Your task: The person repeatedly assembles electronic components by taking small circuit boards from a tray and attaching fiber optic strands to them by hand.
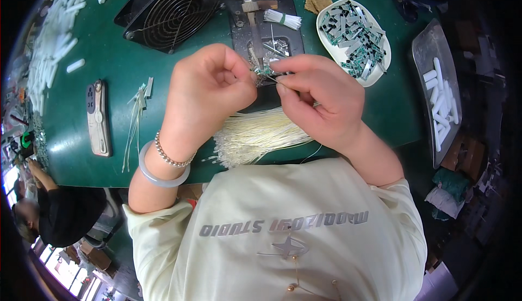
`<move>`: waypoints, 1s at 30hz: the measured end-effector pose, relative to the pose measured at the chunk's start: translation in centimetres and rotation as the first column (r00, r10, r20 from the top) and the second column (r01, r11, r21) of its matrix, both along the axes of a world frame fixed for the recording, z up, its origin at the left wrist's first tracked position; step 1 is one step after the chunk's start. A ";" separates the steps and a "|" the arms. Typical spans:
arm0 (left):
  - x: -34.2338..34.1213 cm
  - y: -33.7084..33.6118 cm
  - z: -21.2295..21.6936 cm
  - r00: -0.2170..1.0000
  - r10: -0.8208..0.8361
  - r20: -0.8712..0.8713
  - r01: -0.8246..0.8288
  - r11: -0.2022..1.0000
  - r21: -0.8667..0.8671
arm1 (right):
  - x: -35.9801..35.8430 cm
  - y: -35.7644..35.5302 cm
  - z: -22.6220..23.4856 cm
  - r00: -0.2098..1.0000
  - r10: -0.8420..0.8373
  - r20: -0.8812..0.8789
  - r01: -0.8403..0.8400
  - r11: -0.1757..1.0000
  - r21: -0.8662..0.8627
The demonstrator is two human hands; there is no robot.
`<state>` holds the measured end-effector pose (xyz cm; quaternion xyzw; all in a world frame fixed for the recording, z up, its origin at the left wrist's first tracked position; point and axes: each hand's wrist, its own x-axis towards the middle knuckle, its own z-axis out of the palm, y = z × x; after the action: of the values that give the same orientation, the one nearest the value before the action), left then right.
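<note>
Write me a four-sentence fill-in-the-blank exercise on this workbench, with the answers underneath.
The beaded bracelet and the bangle are worn on the ____ arm.
The oval dish of green-and-silver pieces stands to the ____ of the soldering iron.
The tabletop is coloured ____.
Of the soldering iron and the wire bundle, the ____ lies nearer the pale shirt.
Missing words: left; right; green; wire bundle.

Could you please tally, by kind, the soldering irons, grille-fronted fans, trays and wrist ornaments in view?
Soldering iron: 1
Black fan: 1
Trays: 2 (white oval tray, grey metal tray)
Wrist ornaments: 2 (beaded bracelet, pale bangle)
Total: 6
</note>
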<state>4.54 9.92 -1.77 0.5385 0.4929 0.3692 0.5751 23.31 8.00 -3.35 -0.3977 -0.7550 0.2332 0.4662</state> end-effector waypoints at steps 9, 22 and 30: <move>0.3 -0.7 -0.4 0.996 -0.036 -0.077 0.040 0.998 0.044 | 0.0 -0.3 0.0 0.998 -0.006 -0.055 0.001 0.995 -0.101; 0.7 -1.0 -0.6 0.993 0.047 -0.104 -0.031 0.989 0.146 | 0.0 -0.1 -0.1 0.998 -0.010 -0.058 0.004 0.994 -0.112; 0.8 -0.6 -0.1 0.991 0.053 -0.121 -0.033 0.987 0.157 | -0.1 0.1 0.0 0.999 -0.004 -0.054 0.001 0.998 -0.070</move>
<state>5.30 9.28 -1.84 0.5929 0.5093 0.3841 0.4914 23.23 8.13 -3.34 -0.4082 -0.7330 0.2696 0.4726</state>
